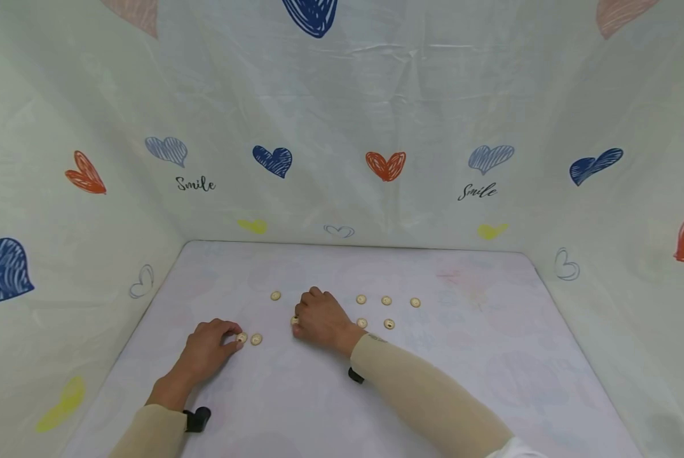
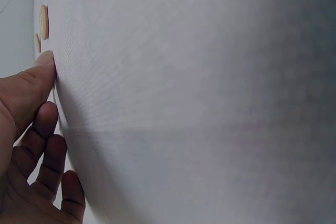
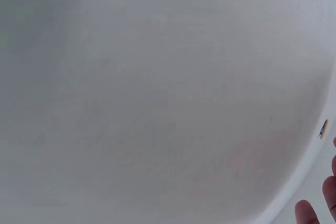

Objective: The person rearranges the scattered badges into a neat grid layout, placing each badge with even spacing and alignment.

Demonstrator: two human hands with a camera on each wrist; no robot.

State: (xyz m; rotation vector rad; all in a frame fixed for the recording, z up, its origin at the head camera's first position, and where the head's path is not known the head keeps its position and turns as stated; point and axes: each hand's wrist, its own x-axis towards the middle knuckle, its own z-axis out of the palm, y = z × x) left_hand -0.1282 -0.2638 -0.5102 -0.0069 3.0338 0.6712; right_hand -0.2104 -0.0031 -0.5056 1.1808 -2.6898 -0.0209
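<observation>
In the head view, my left hand (image 1: 207,348) has its thumb and index finger about a small round wooden button (image 1: 241,337), pinching it on the table. A second button (image 1: 256,340) lies just to the right of those fingertips. My right hand (image 1: 321,320) reaches across to the middle and grips another button (image 1: 295,320) at its left side, partly covered by the fingers. One loose button (image 1: 276,296) lies farther back, between the hands. In the left wrist view, the thumb (image 2: 39,74) points toward a button (image 2: 44,22) lying on the cloth.
Right of my right hand, three buttons stand in a back row, its middle one (image 1: 386,300) among them. Two more lie in front, one (image 1: 389,324) beyond the wrist. The table (image 1: 479,362) has a pale cover, with a heart-printed curtain (image 1: 330,102) around it.
</observation>
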